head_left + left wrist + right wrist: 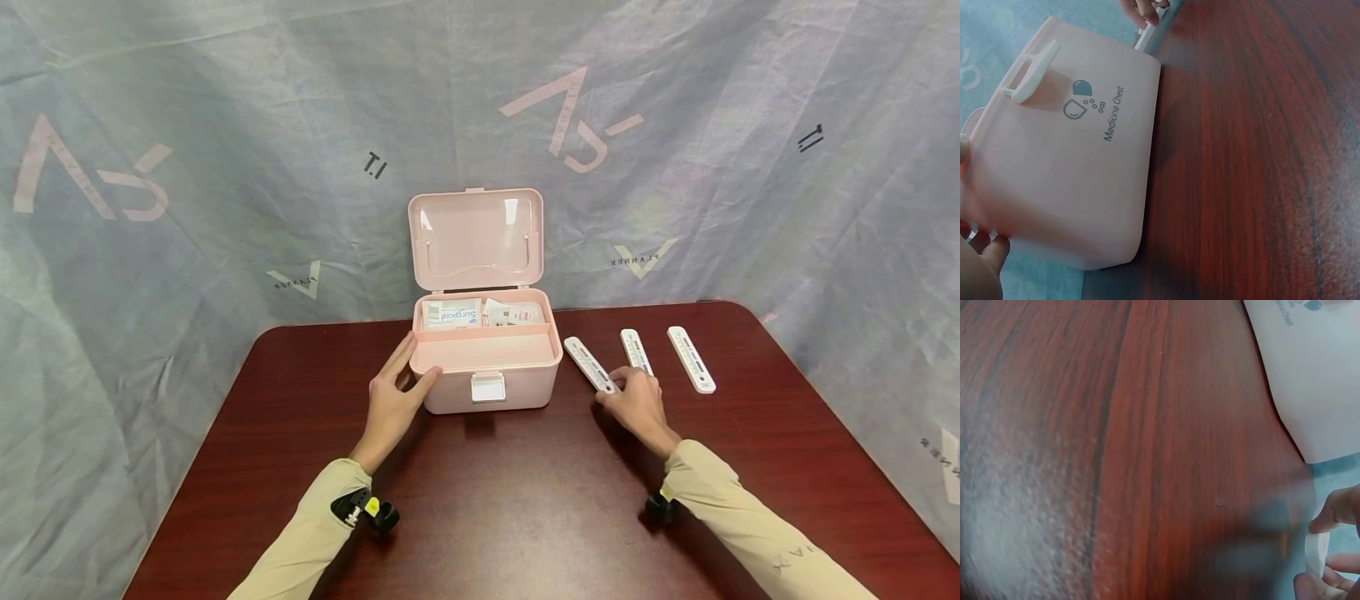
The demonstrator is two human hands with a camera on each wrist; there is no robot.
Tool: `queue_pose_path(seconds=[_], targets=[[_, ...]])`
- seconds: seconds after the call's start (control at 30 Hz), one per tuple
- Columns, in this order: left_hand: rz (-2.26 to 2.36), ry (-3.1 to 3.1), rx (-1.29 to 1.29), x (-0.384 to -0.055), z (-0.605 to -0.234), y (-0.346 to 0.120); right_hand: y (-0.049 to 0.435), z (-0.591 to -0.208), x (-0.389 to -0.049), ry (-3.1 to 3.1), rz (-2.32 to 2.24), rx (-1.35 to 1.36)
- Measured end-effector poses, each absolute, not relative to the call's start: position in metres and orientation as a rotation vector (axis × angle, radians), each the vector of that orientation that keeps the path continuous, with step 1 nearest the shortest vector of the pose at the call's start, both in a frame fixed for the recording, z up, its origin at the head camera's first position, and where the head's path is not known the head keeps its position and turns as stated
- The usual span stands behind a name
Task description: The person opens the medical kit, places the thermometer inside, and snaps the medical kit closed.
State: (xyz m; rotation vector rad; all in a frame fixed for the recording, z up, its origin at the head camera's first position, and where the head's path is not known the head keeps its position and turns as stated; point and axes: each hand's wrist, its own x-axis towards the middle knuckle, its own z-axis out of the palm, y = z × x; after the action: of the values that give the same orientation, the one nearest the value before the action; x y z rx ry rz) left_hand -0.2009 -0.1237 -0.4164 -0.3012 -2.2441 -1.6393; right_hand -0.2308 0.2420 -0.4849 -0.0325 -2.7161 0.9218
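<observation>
A pink medicine chest (pixel 491 392) stands on the table with its lid (pixel 477 237) raised. My left hand (pixel 393 404) holds the chest at its left front corner, thumb at the front rim and fingers along the side. To the right of the chest lie three white thermometers with printed scales. My right hand (pixel 636 404) pinches the near end of the leftmost thermometer (pixel 587 362); the right wrist view shows thumb and fingers on its white end (pixel 1316 553). That hand partly hides the middle thermometer (pixel 634 348). The third thermometer (pixel 691 358) lies farther right.
In the chest's rear compartment sit a packet marked Surgical (pixel 452 313) and other small packets (pixel 513 313). A pink tray section (pixel 487 350) lies in front of them. Grey printed cloth (pixel 315 167) hangs behind the dark red table (pixel 525 500).
</observation>
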Motion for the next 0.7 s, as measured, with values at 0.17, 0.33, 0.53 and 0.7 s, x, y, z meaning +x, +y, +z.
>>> queue_pose_path(seconds=[0.17, 0.33, 0.53, 0.7], targets=[[-1.647, -2.237, -0.304, -0.200, -0.415, -0.124, 0.244, -0.480, -0.231, -2.717, 0.915, -0.015], [-1.642, -2.252, -0.298, -0.200, -0.414, -0.124, 0.246, -0.476, -0.231, -2.725, 0.900, -0.003], [-1.641, -2.253, -0.296, -0.200, -0.414, -0.125, 0.247, -0.471, -0.233, -2.726, 0.894, 0.017], [-1.640, -2.260, -0.298, -0.200, -0.414, -0.125, 0.250, -0.468, -0.234, -2.713, 0.878, 0.038]])
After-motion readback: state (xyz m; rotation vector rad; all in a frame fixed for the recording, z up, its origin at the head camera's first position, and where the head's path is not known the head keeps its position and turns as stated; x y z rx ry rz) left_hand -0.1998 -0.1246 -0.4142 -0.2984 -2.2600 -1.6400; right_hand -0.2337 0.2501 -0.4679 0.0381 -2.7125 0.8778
